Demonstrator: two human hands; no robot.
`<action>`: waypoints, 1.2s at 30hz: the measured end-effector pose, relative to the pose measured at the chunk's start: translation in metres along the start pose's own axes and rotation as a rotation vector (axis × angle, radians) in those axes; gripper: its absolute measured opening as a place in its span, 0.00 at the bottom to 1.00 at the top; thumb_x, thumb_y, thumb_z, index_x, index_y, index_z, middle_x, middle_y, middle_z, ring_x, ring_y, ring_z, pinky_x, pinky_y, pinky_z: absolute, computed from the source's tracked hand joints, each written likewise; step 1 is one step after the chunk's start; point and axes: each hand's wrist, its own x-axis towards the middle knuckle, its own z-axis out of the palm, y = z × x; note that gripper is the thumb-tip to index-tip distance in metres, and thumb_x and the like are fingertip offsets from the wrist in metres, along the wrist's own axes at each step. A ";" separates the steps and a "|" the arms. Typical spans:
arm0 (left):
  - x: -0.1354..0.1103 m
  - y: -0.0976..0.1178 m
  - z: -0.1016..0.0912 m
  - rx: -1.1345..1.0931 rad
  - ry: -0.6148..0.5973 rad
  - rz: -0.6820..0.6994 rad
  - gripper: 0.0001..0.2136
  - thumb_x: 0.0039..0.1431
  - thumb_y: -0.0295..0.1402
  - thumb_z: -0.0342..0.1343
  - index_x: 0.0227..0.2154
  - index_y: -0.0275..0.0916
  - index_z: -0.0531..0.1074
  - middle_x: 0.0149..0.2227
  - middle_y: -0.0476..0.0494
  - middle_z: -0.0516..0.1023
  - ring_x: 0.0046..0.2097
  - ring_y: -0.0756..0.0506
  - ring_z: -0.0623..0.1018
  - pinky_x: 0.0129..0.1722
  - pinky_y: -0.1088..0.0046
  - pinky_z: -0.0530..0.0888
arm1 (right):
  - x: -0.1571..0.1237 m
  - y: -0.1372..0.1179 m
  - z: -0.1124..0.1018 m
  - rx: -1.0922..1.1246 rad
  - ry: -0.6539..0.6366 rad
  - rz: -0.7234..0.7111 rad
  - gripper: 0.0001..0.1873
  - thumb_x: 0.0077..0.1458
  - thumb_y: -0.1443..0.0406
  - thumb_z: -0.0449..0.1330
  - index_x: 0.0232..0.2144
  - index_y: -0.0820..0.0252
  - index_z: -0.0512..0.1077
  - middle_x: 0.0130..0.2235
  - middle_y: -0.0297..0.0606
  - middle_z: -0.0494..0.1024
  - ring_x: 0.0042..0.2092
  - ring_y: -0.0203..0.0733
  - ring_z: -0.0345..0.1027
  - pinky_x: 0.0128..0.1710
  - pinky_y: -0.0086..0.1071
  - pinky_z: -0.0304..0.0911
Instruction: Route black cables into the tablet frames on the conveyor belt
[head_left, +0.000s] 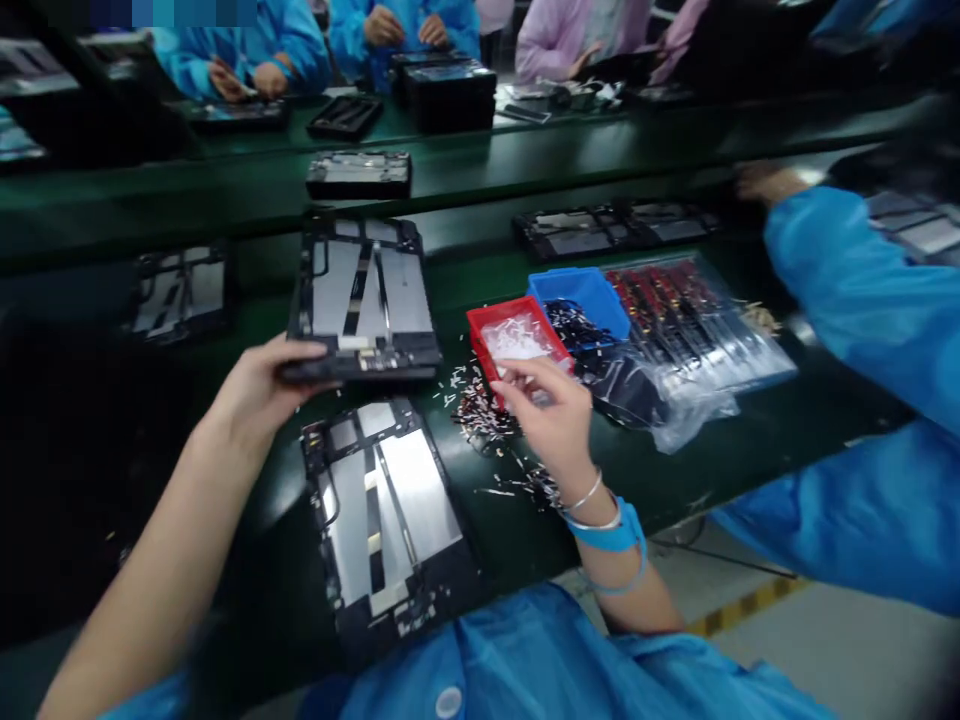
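Note:
My left hand [259,395] grips the near left corner of an opened tablet [409,285], which shows silver batteries and a dark ribbon cable and seems to rest on others in a stack. Another opened tablet [431,490] lies closer to me. My right hand [553,405] is at the near edge of a red bin [480,345] holding small white pieces [517,335]. Its thumb and forefinger are pinched together; whatever is between them is too small to make out. Small black and white scraps [484,412] are scattered on the table beside that bin.
Behind the red bin sits a blue bin [600,295] with black pieces. To its right lies a clear plastic tray [750,355] of cable-like parts. More opened tablets [184,290] lie along the green bench. A co-worker's blue sleeve [847,280] reaches in from the right.

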 end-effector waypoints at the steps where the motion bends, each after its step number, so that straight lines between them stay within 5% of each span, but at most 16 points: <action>1: -0.026 -0.011 -0.012 -0.027 0.039 -0.028 0.09 0.42 0.24 0.58 0.30 0.39 0.72 0.30 0.50 0.78 0.35 0.47 0.77 0.33 0.75 0.77 | 0.000 0.001 0.000 0.046 0.009 0.042 0.05 0.52 0.69 0.63 0.33 0.57 0.77 0.29 0.32 0.78 0.30 0.34 0.69 0.29 0.31 0.66; 4: -0.097 -0.049 -0.040 -0.154 0.132 -0.180 0.12 0.37 0.27 0.62 0.29 0.44 0.75 0.31 0.52 0.80 0.35 0.45 0.79 0.32 0.77 0.78 | -0.001 0.003 0.000 0.201 0.021 0.173 0.01 0.48 0.68 0.65 0.27 0.58 0.76 0.27 0.31 0.78 0.28 0.34 0.70 0.25 0.29 0.65; 8: -0.161 -0.102 -0.051 -0.197 0.011 -0.356 0.23 0.33 0.33 0.70 0.38 0.46 0.76 0.37 0.49 0.81 0.41 0.40 0.80 0.40 0.69 0.79 | -0.002 -0.007 0.006 0.393 -0.109 0.327 0.05 0.43 0.68 0.67 0.24 0.59 0.74 0.24 0.31 0.77 0.24 0.32 0.70 0.18 0.25 0.60; 11: -0.179 -0.132 -0.044 -0.207 -0.073 -0.372 0.27 0.38 0.36 0.69 0.45 0.43 0.73 0.41 0.44 0.80 0.44 0.40 0.79 0.43 0.68 0.77 | -0.006 -0.028 0.019 0.487 -0.328 0.408 0.06 0.41 0.69 0.68 0.22 0.59 0.73 0.24 0.30 0.77 0.23 0.31 0.69 0.17 0.24 0.59; 15: -0.177 -0.145 -0.048 0.018 -0.383 -0.410 0.23 0.43 0.44 0.66 0.41 0.38 0.73 0.30 0.44 0.79 0.27 0.44 0.77 0.23 0.73 0.72 | -0.020 -0.057 0.052 0.560 -0.678 0.552 0.08 0.40 0.70 0.69 0.25 0.60 0.73 0.24 0.29 0.76 0.23 0.29 0.68 0.21 0.25 0.63; 17: -0.172 -0.144 -0.059 0.308 -0.346 -0.291 0.16 0.50 0.47 0.60 0.28 0.37 0.72 0.20 0.48 0.73 0.20 0.48 0.71 0.20 0.75 0.65 | -0.030 -0.066 0.072 0.538 -0.802 0.612 0.10 0.40 0.70 0.68 0.28 0.60 0.73 0.24 0.28 0.75 0.23 0.29 0.67 0.22 0.25 0.64; 19: -0.167 -0.143 -0.071 0.557 -0.131 -0.042 0.17 0.56 0.46 0.54 0.21 0.38 0.69 0.17 0.49 0.69 0.20 0.49 0.69 0.21 0.74 0.63 | -0.040 -0.069 0.088 0.482 -0.873 0.641 0.11 0.41 0.71 0.67 0.31 0.61 0.73 0.24 0.28 0.74 0.24 0.28 0.66 0.23 0.24 0.63; 22: -0.161 -0.149 -0.084 0.709 0.099 0.364 0.08 0.59 0.38 0.53 0.31 0.40 0.72 0.28 0.45 0.78 0.29 0.46 0.76 0.30 0.72 0.70 | -0.052 -0.069 0.103 0.372 -0.917 0.631 0.11 0.42 0.73 0.65 0.32 0.61 0.71 0.25 0.28 0.73 0.25 0.28 0.65 0.23 0.24 0.60; 27: -0.148 -0.173 -0.088 0.856 0.046 0.875 0.13 0.58 0.24 0.52 0.46 0.36 0.69 0.46 0.36 0.77 0.47 0.42 0.78 0.46 0.67 0.75 | -0.062 -0.067 0.109 0.207 -0.923 0.564 0.10 0.45 0.72 0.63 0.33 0.60 0.71 0.24 0.27 0.72 0.26 0.28 0.64 0.25 0.26 0.59; 30: -0.143 -0.182 -0.088 0.965 0.008 1.006 0.17 0.57 0.22 0.52 0.50 0.33 0.67 0.49 0.32 0.75 0.47 0.38 0.77 0.44 0.62 0.77 | -0.065 -0.069 0.110 0.161 -0.923 0.545 0.10 0.46 0.71 0.63 0.34 0.59 0.71 0.25 0.26 0.72 0.25 0.28 0.62 0.25 0.26 0.58; 36: -0.140 -0.184 -0.088 1.071 -0.013 1.032 0.20 0.57 0.21 0.51 0.53 0.33 0.67 0.50 0.30 0.75 0.45 0.35 0.78 0.38 0.58 0.78 | -0.066 -0.072 0.111 0.043 -0.923 0.492 0.08 0.47 0.71 0.62 0.33 0.58 0.72 0.25 0.26 0.72 0.25 0.29 0.63 0.25 0.26 0.57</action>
